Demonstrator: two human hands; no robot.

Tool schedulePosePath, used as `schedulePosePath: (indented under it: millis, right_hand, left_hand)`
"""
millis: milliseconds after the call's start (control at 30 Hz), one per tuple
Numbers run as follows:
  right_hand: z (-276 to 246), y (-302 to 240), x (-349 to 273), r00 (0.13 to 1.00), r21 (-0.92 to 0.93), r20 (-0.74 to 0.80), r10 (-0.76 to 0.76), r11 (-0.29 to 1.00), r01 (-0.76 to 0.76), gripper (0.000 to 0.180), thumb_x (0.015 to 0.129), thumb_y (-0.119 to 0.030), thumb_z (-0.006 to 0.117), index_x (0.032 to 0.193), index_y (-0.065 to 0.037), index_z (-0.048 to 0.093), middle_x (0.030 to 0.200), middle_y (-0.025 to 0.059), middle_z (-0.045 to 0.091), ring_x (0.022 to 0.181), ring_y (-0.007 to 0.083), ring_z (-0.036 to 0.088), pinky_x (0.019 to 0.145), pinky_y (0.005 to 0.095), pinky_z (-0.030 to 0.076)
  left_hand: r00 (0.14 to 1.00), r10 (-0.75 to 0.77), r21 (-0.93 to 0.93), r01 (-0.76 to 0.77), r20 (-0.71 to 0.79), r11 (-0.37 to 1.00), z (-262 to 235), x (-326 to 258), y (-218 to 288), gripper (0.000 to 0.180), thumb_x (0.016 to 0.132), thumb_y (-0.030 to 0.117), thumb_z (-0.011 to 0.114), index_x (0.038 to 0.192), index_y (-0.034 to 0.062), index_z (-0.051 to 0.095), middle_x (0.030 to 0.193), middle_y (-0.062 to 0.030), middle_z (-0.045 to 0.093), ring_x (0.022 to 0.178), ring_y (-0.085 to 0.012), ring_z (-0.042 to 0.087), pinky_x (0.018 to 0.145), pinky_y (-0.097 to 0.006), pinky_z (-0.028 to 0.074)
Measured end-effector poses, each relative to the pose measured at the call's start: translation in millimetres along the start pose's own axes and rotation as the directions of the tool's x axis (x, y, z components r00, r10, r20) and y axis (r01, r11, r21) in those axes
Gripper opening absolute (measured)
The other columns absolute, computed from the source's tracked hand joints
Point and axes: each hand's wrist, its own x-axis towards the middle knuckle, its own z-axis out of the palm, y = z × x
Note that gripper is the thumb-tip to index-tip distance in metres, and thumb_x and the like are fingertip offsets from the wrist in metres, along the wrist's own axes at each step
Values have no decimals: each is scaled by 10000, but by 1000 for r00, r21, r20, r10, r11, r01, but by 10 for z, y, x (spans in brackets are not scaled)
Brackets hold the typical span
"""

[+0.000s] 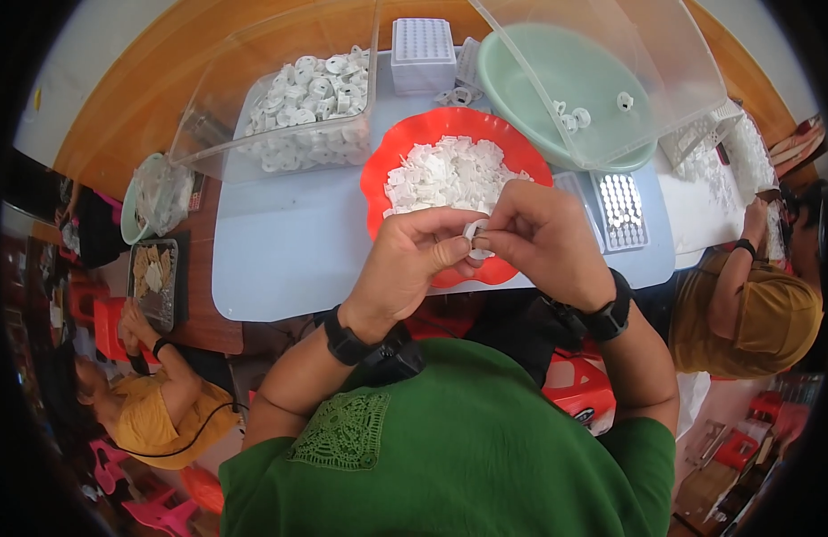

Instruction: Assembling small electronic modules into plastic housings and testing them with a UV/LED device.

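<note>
Checking the head view, the only one. Left hand (405, 257) has thumb and index pinching a small white piece (472, 234); right hand (550, 243) has thumb and index pressed together at the piece's near-right edge. Can't tell if a second bit sits between those tips. Piece is held up over the near part of the red bowl (376, 170).

Progress, my read: one unit mid-work, not finished. Left to do looks like a lot: red bowl is heaped with loose white flat bits (454, 174), and the clear bin (208, 143) at far left is well filled with round white parts (320, 94). Can't tell if those are raw stock or done units.

Pale green basin (510, 76) at far right shows only a few round pieces (580, 117). If that's the output, count is low, so likely early. Tray of shiny discs (621, 210) right of the bowl looks mostly full. Inside of the held piece is too small to judge.
</note>
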Motion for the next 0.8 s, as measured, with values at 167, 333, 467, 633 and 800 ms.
schedulePosePath:
  millis: [167,333,467,633,800]
  right_hand:
    - [-140,10,-78,975,368,-33,219,910,-192,85,794,11,648,795,-5,564,641,-43,512,535,-4,412,464,186,307]
    - [-138,99,-164,958,401,-74,276,888,-224,65,801,1,634,833,-3,578,700,-17,552,554,6,438,463,177,317]
    - [-154,201,-255,827,702,48,561,570,-427,100,822,-26,595,915,10,582,700,14,550,557,60,471,497,212,385]
    - [-169,200,-155,706,887,80,704,273,-373,165,808,-19,574,957,50,563,745,54,545,611,122,506,542,263,432]
    - [-242,198,157,795,783,-58,604,521,-339,174,806,-25,565,953,70,566,793,70,566,648,120,529,547,254,440]
  left_hand:
    - [1000,0,-34,0,3,999,19,0,43,331,880,95,620,1173,-49,565,998,-128,649,811,-150,642,686,-251,555]
    - [1000,-19,-105,20,8,994,4,0,44,334,898,107,598,1187,-54,550,1011,-127,646,795,-145,638,686,-244,554]
    - [999,-34,-134,32,-7,990,-19,-23,11,329,914,106,575,1195,-59,540,1010,-121,642,802,-143,631,703,-245,548]
    - [991,-116,-222,97,-72,970,-31,40,-48,310,935,95,535,1205,-58,530,995,-108,636,837,-143,626,729,-247,538]
    - [987,-81,-207,51,-140,977,4,41,-35,310,938,91,527,1214,-50,524,996,-104,637,833,-142,624,734,-251,537]
